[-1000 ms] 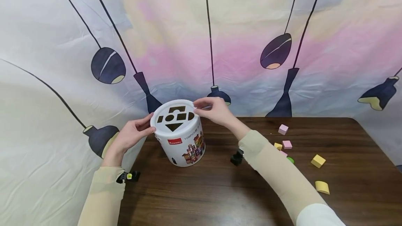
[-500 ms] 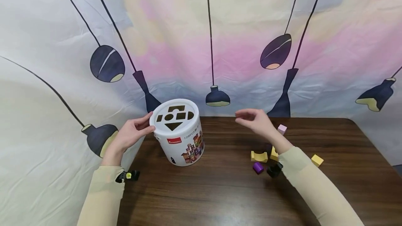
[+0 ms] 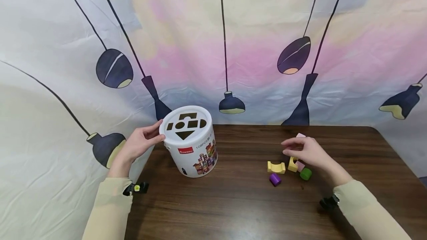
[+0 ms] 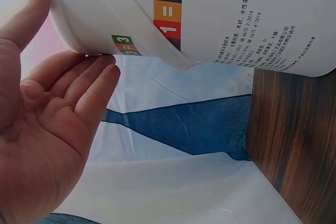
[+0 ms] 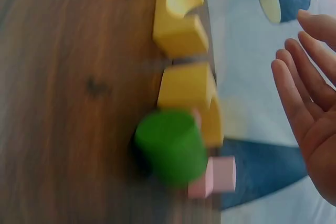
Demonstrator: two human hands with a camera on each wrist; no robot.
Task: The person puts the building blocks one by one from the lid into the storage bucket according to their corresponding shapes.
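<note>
My left hand rests its fingertips and thumb against the left rim of a white toy-block bucket, which stands upright on the table. Its lid has cut-out shapes. In the left wrist view the fingers are nearly straight along the bucket's side. Over a loose group of blocks hovers my right hand, fingers relaxed, holding nothing. Below and around it lie a yellow arch block, a purple cylinder, another yellow block, a pink block and a green cylinder.
A pink cube shows partly behind the right hand. The brown wooden table reaches the wall, where a cloth printed with hanging lamps covers the back and left side.
My right hand has left the bucket's lid and moved right over the blocks. Arch block and purple cylinder have come into sight; the yellow blocks farther right are now hidden. Left hand and bucket stay put.
</note>
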